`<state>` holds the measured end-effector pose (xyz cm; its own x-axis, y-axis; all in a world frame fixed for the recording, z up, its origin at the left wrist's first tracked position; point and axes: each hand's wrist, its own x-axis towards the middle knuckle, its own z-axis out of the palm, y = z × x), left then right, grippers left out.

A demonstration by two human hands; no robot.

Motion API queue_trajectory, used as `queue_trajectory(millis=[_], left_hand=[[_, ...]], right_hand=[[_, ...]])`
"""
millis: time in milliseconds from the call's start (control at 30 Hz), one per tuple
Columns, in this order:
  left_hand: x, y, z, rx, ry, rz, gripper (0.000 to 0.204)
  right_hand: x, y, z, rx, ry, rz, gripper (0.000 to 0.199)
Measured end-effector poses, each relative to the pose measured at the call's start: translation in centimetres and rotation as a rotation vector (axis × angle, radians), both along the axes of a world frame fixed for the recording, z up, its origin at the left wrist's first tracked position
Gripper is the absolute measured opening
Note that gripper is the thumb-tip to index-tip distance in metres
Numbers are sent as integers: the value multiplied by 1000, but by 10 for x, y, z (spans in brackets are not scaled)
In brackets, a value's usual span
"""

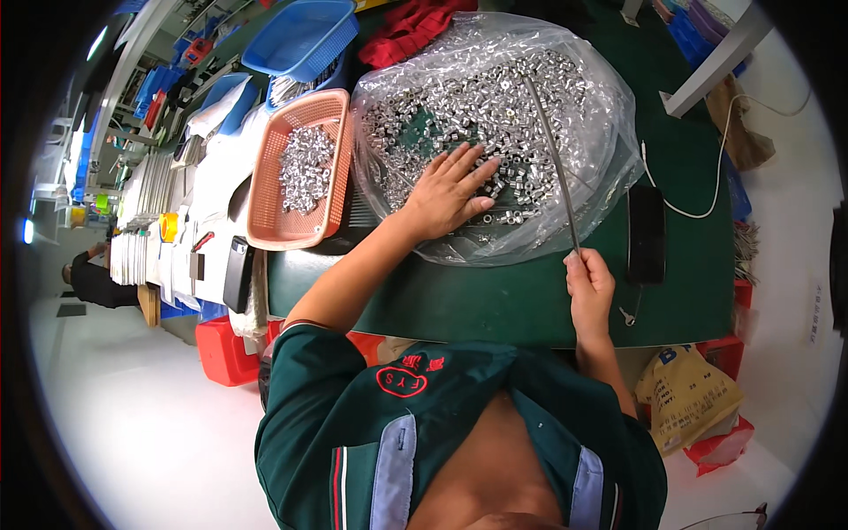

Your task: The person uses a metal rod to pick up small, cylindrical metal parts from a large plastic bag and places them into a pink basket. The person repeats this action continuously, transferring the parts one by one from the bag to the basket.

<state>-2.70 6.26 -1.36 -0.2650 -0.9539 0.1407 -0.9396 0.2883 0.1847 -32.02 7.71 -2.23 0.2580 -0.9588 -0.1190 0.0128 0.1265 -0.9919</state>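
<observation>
A thin metal rod slants up and away from my right hand, whose fingers are closed on its near end. Its far part lies over a pile of small silvery metal sleeves, spread on a large clear plastic bag. My left hand is flat among the sleeves at the bag's near side, with its fingers apart. Just left of the bag stands a pink plastic basket with a heap of similar small metal parts in it.
Blue baskets stand at the back left, near a red cloth. On the green table, a black phone-like device lies at right by a white cable. A metal post rises far right. Another person is far left.
</observation>
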Motion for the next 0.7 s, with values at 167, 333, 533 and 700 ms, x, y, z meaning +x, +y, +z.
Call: queue_trajectory(millis=[167, 333, 533, 700], left_hand=[[-9, -1, -8, -21, -71, -9, 62], [20, -24, 17, -418, 351, 250, 32], [95, -42, 5, -157, 266, 475, 17], [96, -51, -1, -31, 174, 516, 20]], right_hand=[[0, 0, 0, -11, 38, -5, 15], [-1, 1, -5, -59, 37, 3, 15], [-1, 0, -5, -76, 61, 39, 15], [0, -1, -4, -76, 74, 38, 14]])
